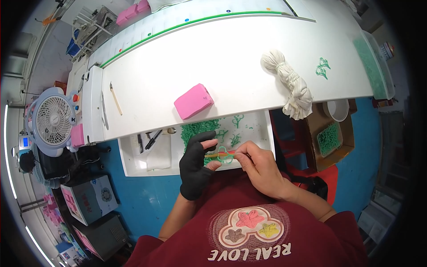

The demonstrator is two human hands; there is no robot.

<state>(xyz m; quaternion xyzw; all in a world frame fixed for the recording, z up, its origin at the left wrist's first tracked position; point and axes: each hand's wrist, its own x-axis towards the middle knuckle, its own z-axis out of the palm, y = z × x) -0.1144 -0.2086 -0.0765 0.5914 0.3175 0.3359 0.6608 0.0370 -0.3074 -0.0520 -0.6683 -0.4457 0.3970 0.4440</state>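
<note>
My left hand (195,167) wears a black glove with bare fingertips. Its thumb and a finger curve around a small green looped piece (225,155), apparently gripping its edges. My right hand (260,167), bare, pinches the end of a thin red-and-yellow strip (215,155) that runs across the looped piece toward the left palm; its exact kind is unclear. Both hands are over the front of an open white drawer (133,168). A heap of green pieces (198,130) lies in it behind the left hand, with a few loose green pieces (235,140) beside.
On the white table (155,84) lie a pink block (194,101), a knotted cream cloth bundle (291,84), a thin brush (115,99) and green pieces (323,68). Pens (153,139) and white cloth (159,155) occupy the drawer's left. A cardboard box (347,151) stands right; a fan (53,116) left.
</note>
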